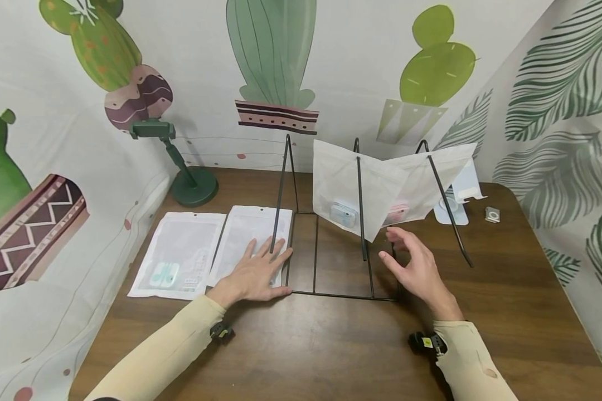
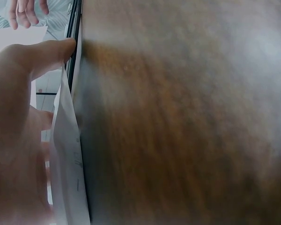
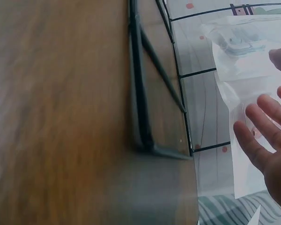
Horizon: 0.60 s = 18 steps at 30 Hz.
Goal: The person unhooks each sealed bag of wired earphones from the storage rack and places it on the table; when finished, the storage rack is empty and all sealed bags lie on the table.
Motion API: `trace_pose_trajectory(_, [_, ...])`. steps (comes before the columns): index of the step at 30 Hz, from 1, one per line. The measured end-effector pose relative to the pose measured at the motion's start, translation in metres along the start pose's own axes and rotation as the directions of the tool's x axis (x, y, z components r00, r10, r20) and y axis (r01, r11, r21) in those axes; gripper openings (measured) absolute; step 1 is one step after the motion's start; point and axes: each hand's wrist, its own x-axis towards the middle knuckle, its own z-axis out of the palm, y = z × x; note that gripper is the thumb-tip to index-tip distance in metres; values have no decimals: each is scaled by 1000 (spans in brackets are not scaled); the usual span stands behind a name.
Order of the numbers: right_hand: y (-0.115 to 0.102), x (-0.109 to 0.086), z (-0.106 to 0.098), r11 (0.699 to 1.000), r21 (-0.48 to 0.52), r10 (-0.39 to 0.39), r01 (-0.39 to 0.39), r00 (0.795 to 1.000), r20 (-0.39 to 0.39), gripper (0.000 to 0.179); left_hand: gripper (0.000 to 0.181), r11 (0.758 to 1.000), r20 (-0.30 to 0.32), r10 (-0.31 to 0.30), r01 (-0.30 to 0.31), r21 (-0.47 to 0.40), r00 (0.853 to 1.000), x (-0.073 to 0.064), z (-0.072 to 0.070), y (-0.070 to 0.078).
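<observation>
A black wire display rack [image 1: 343,297] stands on the table with three upright arms. Two white zip pouches hang from it: one holding a pale blue phone case [image 1: 343,214] on the middle arm, one holding a pink case [image 1: 398,211] on the right arm. My left hand [image 1: 253,277] lies spread and flat on a white pouch [image 1: 246,223] at the rack's left side, its thumb at the frame. To its left lies another pouch [image 1: 180,239] with a mint case inside. My right hand [image 1: 418,270] hovers beneath the hanging pouches, fingers loosely bent, holding nothing.
A green phone stand [image 1: 193,184] is at the back left. Behind the right pouch stands a white-blue holder [image 1: 454,206], with a small clear packet [image 1: 492,215] beside it. A patterned cloth [image 1: 195,100] backs the table.
</observation>
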Motion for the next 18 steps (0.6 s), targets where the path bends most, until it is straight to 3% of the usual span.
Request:
trace_pose_trajectory(6, [0, 8, 5, 997, 63, -47, 53, 995, -83, 50, 95, 1000, 3, 3, -3, 14, 1000, 1, 0, 0])
trace_pose_trajectory(18, [-6, 18, 18, 987, 147, -27, 56, 981, -192, 47, 96, 1000, 2, 0, 0, 7, 1000, 0, 0, 0])
